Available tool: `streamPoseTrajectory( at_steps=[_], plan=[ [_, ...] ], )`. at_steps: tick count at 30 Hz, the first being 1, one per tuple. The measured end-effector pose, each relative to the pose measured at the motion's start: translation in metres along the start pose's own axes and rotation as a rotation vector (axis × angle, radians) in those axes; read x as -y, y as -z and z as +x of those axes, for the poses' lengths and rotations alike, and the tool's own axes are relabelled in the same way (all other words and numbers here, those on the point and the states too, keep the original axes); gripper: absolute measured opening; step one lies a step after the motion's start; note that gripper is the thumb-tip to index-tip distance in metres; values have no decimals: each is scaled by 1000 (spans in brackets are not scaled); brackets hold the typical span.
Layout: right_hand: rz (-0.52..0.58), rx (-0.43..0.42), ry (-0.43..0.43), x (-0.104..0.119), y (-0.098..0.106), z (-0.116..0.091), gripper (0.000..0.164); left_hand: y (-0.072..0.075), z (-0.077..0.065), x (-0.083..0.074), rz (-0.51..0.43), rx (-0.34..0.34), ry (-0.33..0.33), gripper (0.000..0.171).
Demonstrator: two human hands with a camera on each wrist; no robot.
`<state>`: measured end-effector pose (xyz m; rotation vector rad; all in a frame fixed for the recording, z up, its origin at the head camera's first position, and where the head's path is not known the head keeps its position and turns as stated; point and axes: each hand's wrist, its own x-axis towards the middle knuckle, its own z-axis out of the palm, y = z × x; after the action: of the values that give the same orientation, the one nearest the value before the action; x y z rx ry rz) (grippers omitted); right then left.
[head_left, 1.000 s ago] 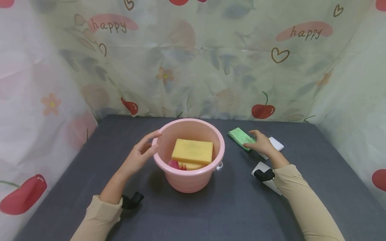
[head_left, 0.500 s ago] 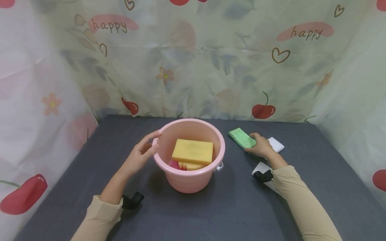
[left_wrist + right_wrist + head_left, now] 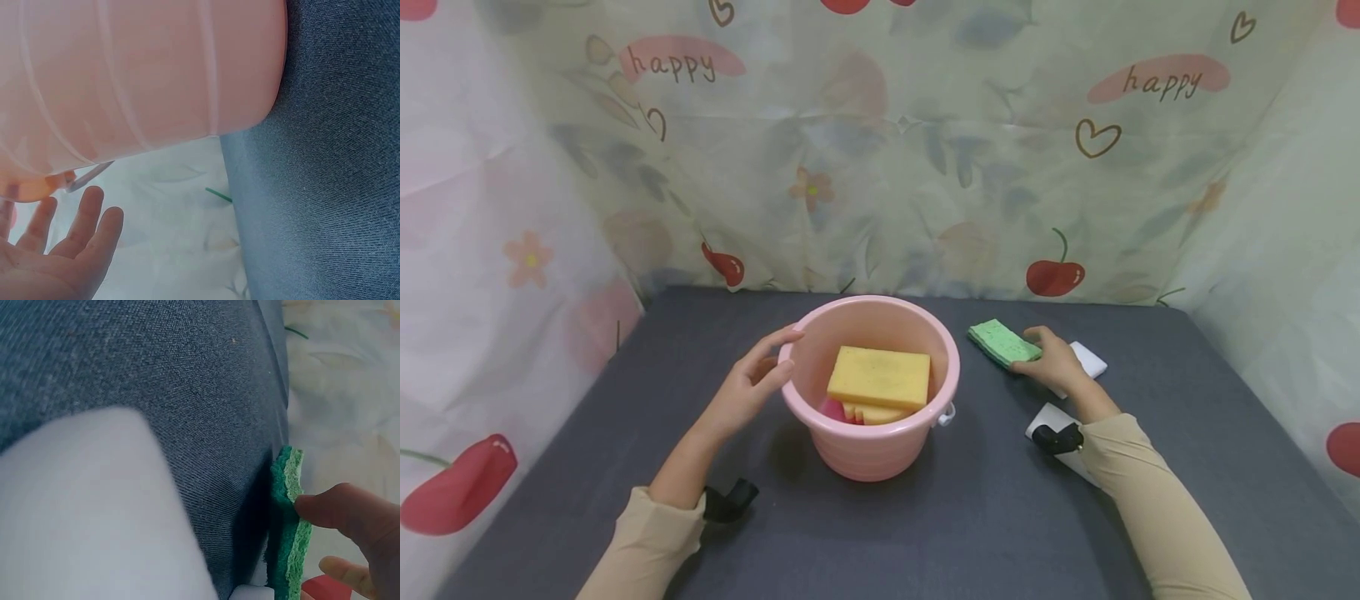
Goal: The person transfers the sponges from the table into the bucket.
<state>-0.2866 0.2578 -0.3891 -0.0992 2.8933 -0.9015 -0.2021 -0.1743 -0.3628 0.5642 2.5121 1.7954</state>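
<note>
My right hand (image 3: pixel 1051 362) pinches a green sponge (image 3: pixel 1002 342) by its near right end, thumb against the edge. In the right wrist view the sponge (image 3: pixel 290 525) shows a light green layer over a darker scouring layer, with its shadow on the cloth beside it. My left hand (image 3: pixel 751 383) touches the left rim of a pink bucket (image 3: pixel 868 454), fingers loosely extended at the rim. In the left wrist view those fingers (image 3: pixel 84 228) spread beside the bucket wall. Inside the bucket a yellow sponge (image 3: pixel 880 375) lies over another yellow piece and something pink-red.
A white block (image 3: pixel 1086 360) lies behind my right hand; a second white block (image 3: pixel 1048 414) lies under my right wrist, partly hidden. The bucket's handle joint (image 3: pixel 946 414) sticks out at its right. Patterned curtains (image 3: pixel 880 208) enclose the dark tabletop (image 3: pixel 865 542).
My right thumb and fingers have closed on the green sponge, whose near end has risen and shifted slightly right. My left hand and the bucket stay put.
</note>
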Motion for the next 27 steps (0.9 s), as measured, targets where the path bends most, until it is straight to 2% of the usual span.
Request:
streamPoseTrajectory(
  at_steps=[10, 16, 27],
  plan=[
    [23, -54, 10, -2, 4, -1, 69, -1, 0, 0, 8, -4, 4, 46],
    [35, -98, 44, -6, 7, -1, 75, -1, -1, 1, 12, -7, 3, 46],
    [19, -94, 42, 9, 16, -11, 69, -1, -1, 0, 14, -8, -3, 46]
  ],
)
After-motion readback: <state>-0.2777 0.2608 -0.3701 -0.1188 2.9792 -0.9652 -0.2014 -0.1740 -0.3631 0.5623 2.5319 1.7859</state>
